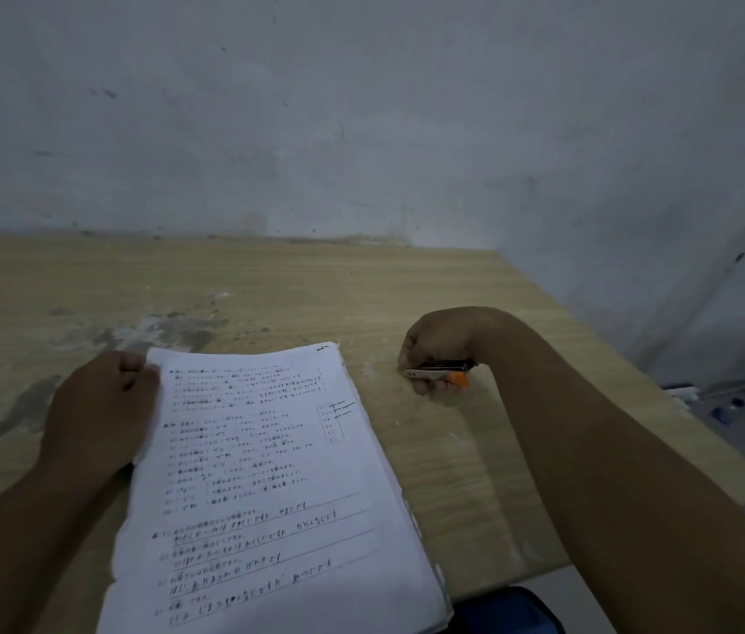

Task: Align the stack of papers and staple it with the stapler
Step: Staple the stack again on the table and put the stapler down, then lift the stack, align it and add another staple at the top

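Observation:
A stack of white papers point(269, 487) with printed and handwritten lines lies on the wooden table point(269, 290), its near end hanging over the front edge. My left hand point(100, 414) grips the stack's left edge near the top corner, fingers curled. To the right of the stack, my right hand point(439, 345) is closed around a small stapler point(441, 372) with a metal top and an orange end, held just above the table. The stapler is apart from the papers.
A grey scuffed wall rises behind the table and along its right side. Small blue and white items point(723, 409) lie beyond the table's right edge. Something blue point(507, 610) shows below the front edge.

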Tool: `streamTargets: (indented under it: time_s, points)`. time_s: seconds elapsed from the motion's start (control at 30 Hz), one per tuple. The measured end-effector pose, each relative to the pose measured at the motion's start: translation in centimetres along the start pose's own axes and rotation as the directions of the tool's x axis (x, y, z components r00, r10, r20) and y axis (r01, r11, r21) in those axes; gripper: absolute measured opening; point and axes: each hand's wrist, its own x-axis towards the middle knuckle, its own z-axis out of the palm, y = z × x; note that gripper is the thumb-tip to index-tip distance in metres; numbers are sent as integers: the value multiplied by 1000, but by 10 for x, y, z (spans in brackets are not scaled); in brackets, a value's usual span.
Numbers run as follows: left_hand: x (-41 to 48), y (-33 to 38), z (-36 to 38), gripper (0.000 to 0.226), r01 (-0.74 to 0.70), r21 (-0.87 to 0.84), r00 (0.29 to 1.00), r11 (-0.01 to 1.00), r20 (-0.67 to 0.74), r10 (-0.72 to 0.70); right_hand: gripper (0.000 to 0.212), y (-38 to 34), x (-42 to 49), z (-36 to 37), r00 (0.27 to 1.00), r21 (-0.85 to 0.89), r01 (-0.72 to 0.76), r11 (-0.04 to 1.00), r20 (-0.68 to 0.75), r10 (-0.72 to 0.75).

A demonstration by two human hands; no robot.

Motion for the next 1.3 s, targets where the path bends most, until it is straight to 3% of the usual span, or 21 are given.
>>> streamTargets:
  time_s: [0.33,0.43,0.6,0.7,0.87,0.97,1.07,1.17,1.3]
  points:
    - [1,-2,-1,17,18,-15,1000,1000,13,-18,31,0,-1,-1,999,-69,-6,998,-52,3]
    - [1,-2,-1,18,23,-12,1000,1000,21,-23,29,2,-2,0,983,-108,20,994,-181,-39]
    - [0,0,-2,17,21,-15,1000,1000,14,-20,20,11,19,11,864,-205,16,979,-490,-116]
    - [-1,0,-3,18,19,-18,1000,1000,23,-18,25,15,24,17,787,-193,68,979,-593,-172]
    - [-3,4,-5,15,7,-22,1000,1000,17,-7,25,24,24,24,733,-86,114,990,-665,-142]
    - [-4,4,-5,14,0,-20,1000,1000,14,1,45,30,23,26,718,-25,101,995,-691,-90]
    - [-4,4,-5,15,-2,-29,1000,1000,8,2,33,31,20,31,698,-14,103,995,-711,-82]
    - [-4,3,-5,19,14,-47,1000,999,13,-13,30,26,17,37,662,-72,34,997,-745,-76]
    - [-2,1,-5,19,31,-49,999,998,12,-31,29,1,3,56,518,-280,-11,960,-823,-234]
